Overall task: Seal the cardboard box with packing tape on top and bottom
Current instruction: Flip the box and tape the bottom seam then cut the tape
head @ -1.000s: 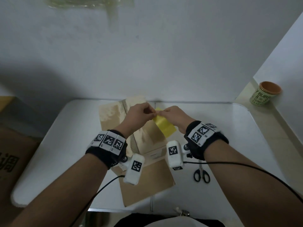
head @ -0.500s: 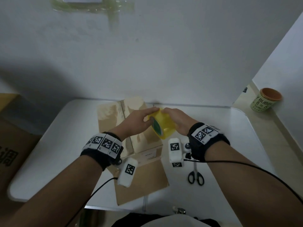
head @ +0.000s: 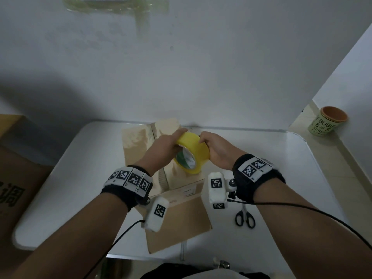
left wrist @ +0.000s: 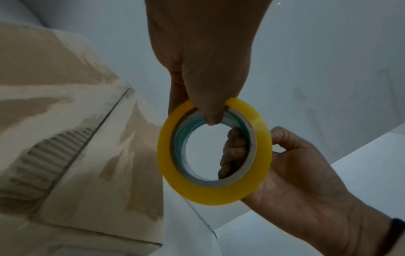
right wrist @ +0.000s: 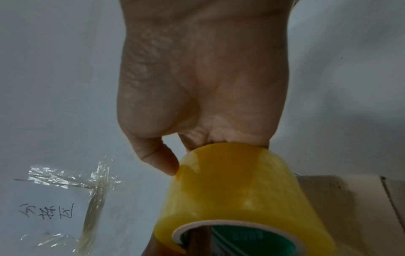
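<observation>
Both hands hold a yellow roll of packing tape (head: 198, 147) above the brown cardboard box (head: 181, 214), which lies on the white table (head: 281, 178). My left hand (head: 164, 150) grips the roll from the left, its thumb (left wrist: 210, 114) hooked into the green-lined core. My right hand (head: 217, 151) grips it from the right, with fingers (left wrist: 234, 150) inside the core and the thumb (right wrist: 160, 159) on the outer yellow face (right wrist: 230, 190). The roll (left wrist: 210, 194) hangs clear of the box (left wrist: 65, 138). No loose tape end shows.
Black-handled scissors (head: 244, 217) lie on the table right of the box. A green cup (head: 327, 123) stands on the ledge at far right. A large brown carton (head: 18, 178) sits left of the table. Old clear tape strips (right wrist: 87, 183) cling to the wall.
My fingers were pinching at the roll's top edge; now both hands grip it from either side. The roll has turned so its open core faces me.
</observation>
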A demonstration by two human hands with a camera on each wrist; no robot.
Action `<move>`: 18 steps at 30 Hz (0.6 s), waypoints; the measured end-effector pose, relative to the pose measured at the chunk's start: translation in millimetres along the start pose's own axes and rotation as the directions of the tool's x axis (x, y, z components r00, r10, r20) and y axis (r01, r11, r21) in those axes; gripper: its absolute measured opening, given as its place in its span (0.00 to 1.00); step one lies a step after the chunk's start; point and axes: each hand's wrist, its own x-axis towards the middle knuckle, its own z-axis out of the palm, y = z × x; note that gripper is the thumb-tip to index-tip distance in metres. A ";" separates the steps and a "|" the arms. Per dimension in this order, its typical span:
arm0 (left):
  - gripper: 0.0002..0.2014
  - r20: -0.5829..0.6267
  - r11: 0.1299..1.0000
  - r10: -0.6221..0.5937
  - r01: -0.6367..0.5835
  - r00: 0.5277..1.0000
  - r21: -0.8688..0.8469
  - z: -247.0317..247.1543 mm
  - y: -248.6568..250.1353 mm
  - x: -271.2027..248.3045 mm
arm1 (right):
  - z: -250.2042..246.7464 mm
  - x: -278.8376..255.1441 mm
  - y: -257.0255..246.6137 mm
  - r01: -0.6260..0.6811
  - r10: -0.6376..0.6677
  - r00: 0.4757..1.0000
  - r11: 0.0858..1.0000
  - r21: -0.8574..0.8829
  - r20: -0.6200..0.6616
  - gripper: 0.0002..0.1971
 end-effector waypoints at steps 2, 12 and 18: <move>0.26 -0.013 1.000 0.005 -0.006 1.000 -0.008 -0.6 -2.3 -1.1 | 2.3 3.3 -1.5 0.000 0.000 1.000 1.000 -0.008 0.003 0.09; 0.28 -0.056 0.998 0.025 -0.028 0.998 -0.048 -4.1 -8.7 -11.2 | 14.2 1.7 -0.7 0.035 -0.027 0.995 0.996 -0.085 0.092 0.23; 0.28 -0.063 0.999 0.021 -0.022 0.998 -0.025 -6.8 -11.5 -12.7 | 12.3 4.5 4.7 0.016 -0.009 0.995 0.997 -0.072 0.097 0.22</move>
